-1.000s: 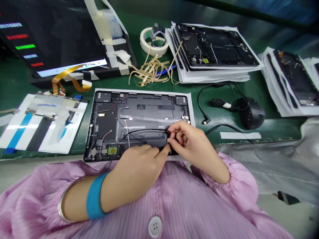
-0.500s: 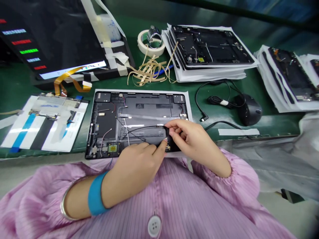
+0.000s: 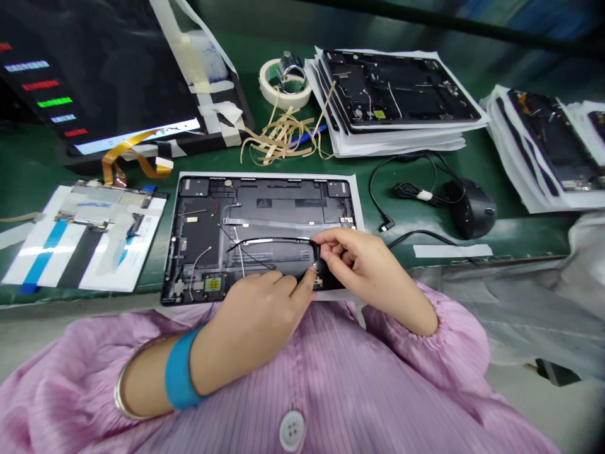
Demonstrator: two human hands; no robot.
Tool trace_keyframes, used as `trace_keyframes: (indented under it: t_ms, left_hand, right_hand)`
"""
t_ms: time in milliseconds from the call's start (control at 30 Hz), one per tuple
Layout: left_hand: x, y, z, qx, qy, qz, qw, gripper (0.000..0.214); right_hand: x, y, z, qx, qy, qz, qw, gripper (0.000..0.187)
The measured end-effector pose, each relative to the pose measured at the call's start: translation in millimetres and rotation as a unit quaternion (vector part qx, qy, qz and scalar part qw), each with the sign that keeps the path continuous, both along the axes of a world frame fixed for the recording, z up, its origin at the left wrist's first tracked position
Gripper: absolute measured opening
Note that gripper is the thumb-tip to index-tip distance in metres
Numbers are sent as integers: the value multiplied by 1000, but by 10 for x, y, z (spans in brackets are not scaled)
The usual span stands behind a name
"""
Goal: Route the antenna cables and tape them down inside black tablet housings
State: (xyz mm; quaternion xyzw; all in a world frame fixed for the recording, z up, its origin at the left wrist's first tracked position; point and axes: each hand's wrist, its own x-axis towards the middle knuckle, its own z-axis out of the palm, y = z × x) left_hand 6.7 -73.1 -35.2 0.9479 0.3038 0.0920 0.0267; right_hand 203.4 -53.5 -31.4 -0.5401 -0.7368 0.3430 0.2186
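Note:
A black tablet back housing (image 3: 198,236) lies open-side up in front of me, with cables and small parts inside. My right hand (image 3: 352,258) is closed at its lower right part, thumb and index finger pinching a thin black cable (image 3: 271,239). The cable's free length arches leftward over the housing. My left hand (image 3: 265,309) reaches in from the front edge, its index fingertip pressed down near the bend of the cable, just left of my right fingers. Its other fingers are curled, and what they may hold is hidden. A grey flat cable (image 3: 283,222) crosses the housing behind the hands.
At left are a lit screen (image 3: 118,75) and a taped circuit board (image 3: 104,205), joined by an orange ribbon cable (image 3: 135,151). Behind the housing are a tape roll (image 3: 271,94) and tan strips (image 3: 278,135). Stacked housings (image 3: 397,88) and a mouse (image 3: 472,208) are at right.
The black cable's free end has shifted slightly and now shows a light glint along it. Both hands stay in nearly the same place; the view has moved a little.

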Motion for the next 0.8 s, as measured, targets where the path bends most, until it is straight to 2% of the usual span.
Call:
trace_keyframes:
  t_ms: [800]
  left_hand:
    - [2, 7, 7, 19, 22, -14, 999, 33]
  right_hand:
    - [4, 22, 8, -17, 9, 4, 1000, 18]
